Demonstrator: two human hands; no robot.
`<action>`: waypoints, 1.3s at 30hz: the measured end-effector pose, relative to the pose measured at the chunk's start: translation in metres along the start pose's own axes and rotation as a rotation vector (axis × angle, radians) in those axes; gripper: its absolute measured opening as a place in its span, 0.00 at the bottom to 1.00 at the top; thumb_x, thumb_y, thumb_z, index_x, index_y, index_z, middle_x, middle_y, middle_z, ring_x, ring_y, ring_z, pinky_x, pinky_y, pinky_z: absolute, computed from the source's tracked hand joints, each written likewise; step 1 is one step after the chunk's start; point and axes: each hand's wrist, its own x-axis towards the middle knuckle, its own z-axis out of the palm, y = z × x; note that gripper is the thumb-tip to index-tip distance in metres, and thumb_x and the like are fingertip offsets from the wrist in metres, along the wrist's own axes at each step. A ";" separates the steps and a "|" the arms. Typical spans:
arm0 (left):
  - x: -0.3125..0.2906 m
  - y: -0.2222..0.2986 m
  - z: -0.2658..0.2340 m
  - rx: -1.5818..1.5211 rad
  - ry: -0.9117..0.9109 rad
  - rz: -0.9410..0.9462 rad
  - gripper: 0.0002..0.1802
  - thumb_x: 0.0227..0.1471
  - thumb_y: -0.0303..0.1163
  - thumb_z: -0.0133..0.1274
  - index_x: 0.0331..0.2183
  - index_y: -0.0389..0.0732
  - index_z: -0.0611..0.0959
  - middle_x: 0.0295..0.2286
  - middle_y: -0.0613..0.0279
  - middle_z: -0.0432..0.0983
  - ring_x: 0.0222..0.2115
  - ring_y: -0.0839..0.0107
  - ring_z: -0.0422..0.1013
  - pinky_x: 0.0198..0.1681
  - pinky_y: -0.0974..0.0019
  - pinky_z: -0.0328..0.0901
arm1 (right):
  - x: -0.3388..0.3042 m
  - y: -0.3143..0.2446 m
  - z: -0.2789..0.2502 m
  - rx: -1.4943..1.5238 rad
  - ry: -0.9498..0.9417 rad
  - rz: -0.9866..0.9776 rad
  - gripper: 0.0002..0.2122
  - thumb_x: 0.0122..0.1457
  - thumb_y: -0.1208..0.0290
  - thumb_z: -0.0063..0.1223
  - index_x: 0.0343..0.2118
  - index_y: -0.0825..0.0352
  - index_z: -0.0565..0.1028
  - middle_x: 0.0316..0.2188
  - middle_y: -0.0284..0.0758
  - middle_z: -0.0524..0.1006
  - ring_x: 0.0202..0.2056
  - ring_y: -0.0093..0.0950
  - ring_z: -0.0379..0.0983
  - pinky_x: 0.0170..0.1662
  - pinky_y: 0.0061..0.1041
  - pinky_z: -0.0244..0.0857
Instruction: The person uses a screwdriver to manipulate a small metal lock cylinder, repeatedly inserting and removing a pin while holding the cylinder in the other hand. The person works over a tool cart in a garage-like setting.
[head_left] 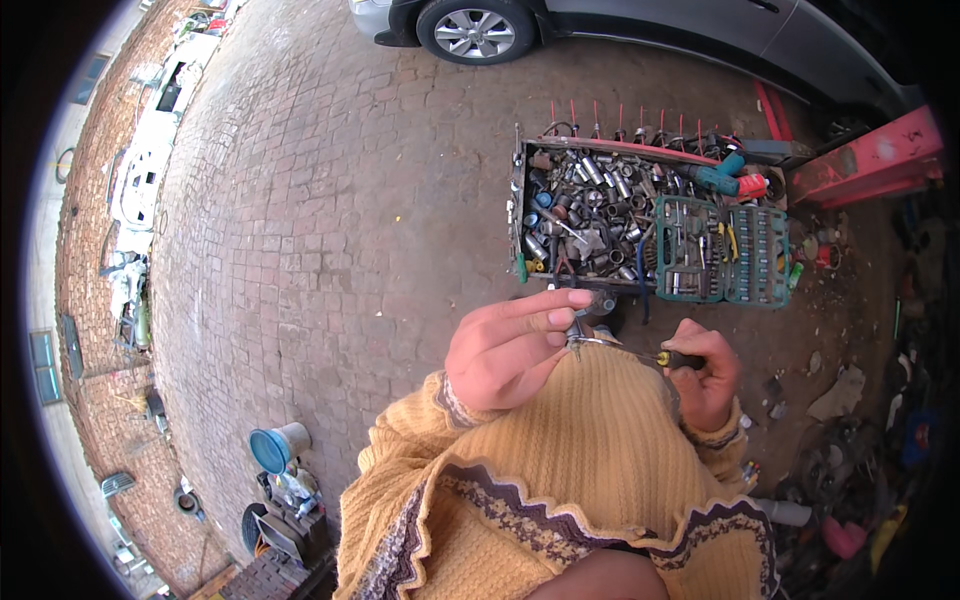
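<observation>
My left hand [508,350] pinches a small greyish metal part [574,336] between thumb and fingers, in front of my chest. Most of that part is covered by the fingers, and its exact kind is too small to tell. To the right, my right hand [706,372] is closed round the black and yellow handle of a screwdriver [664,358]. Its thin shaft runs left, and the tip is at the small part; whether the two touch I cannot make out. Both hands are just above my tan knitted sweater [600,430].
Ahead stands a metal tray [519,200] heaped with sockets and fittings. A green socket case [690,298] lies open on its right side, with a teal power tool [716,178] behind. A red steel post [865,165] and a silver car [660,25] are beyond. A blue bucket [270,452] stands lower left.
</observation>
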 end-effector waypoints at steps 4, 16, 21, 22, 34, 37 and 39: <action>-0.001 -0.004 0.001 -0.038 0.006 0.008 0.16 0.42 0.08 0.45 0.36 0.32 0.68 0.35 0.49 0.71 0.37 0.44 0.77 0.36 0.52 0.77 | 0.000 0.002 0.000 0.084 -0.029 0.092 0.15 0.59 0.64 0.58 0.36 0.74 0.73 0.23 0.34 0.72 0.25 0.22 0.62 0.28 0.22 0.55; 0.000 0.003 0.024 -0.763 0.346 -0.332 0.12 0.48 0.14 0.57 0.33 0.36 0.72 0.33 0.55 0.72 0.42 0.46 0.75 0.44 0.48 0.73 | 0.001 0.007 -0.003 0.069 0.111 -0.024 0.15 0.58 0.61 0.59 0.36 0.70 0.73 0.27 0.33 0.74 0.28 0.23 0.64 0.33 0.23 0.56; 0.001 -0.009 0.024 -0.999 0.305 -0.340 0.14 0.47 0.18 0.61 0.33 0.38 0.72 0.34 0.57 0.73 0.48 0.50 0.71 0.52 0.49 0.67 | 0.006 0.006 -0.006 -0.058 0.069 -0.088 0.13 0.56 0.65 0.61 0.36 0.70 0.74 0.28 0.35 0.75 0.29 0.25 0.66 0.34 0.24 0.57; 0.000 -0.010 0.025 -1.029 0.305 -0.344 0.15 0.46 0.19 0.62 0.33 0.39 0.72 0.34 0.57 0.74 0.47 0.52 0.71 0.51 0.51 0.67 | 0.006 0.005 -0.006 -0.073 0.068 -0.097 0.13 0.55 0.66 0.61 0.36 0.70 0.74 0.28 0.35 0.75 0.29 0.26 0.67 0.34 0.25 0.58; 0.002 -0.011 0.029 -1.143 0.298 -0.404 0.15 0.47 0.21 0.62 0.35 0.40 0.73 0.33 0.55 0.76 0.37 0.65 0.70 0.41 0.63 0.66 | 0.011 0.002 -0.003 -0.169 0.040 -0.148 0.12 0.55 0.67 0.61 0.35 0.69 0.74 0.27 0.36 0.75 0.27 0.27 0.67 0.32 0.26 0.59; 0.003 -0.011 0.028 -1.123 0.291 -0.412 0.15 0.47 0.20 0.62 0.35 0.39 0.72 0.34 0.53 0.76 0.38 0.65 0.71 0.42 0.63 0.67 | 0.012 0.001 -0.003 -0.171 0.041 -0.142 0.12 0.55 0.68 0.61 0.36 0.70 0.74 0.27 0.36 0.75 0.28 0.27 0.67 0.32 0.26 0.59; 0.004 -0.013 0.029 -1.106 0.296 -0.392 0.15 0.47 0.19 0.61 0.35 0.38 0.72 0.35 0.52 0.75 0.38 0.64 0.71 0.42 0.64 0.68 | 0.013 0.000 -0.004 -0.203 0.047 -0.152 0.12 0.54 0.68 0.62 0.36 0.70 0.74 0.28 0.37 0.76 0.28 0.28 0.66 0.32 0.26 0.59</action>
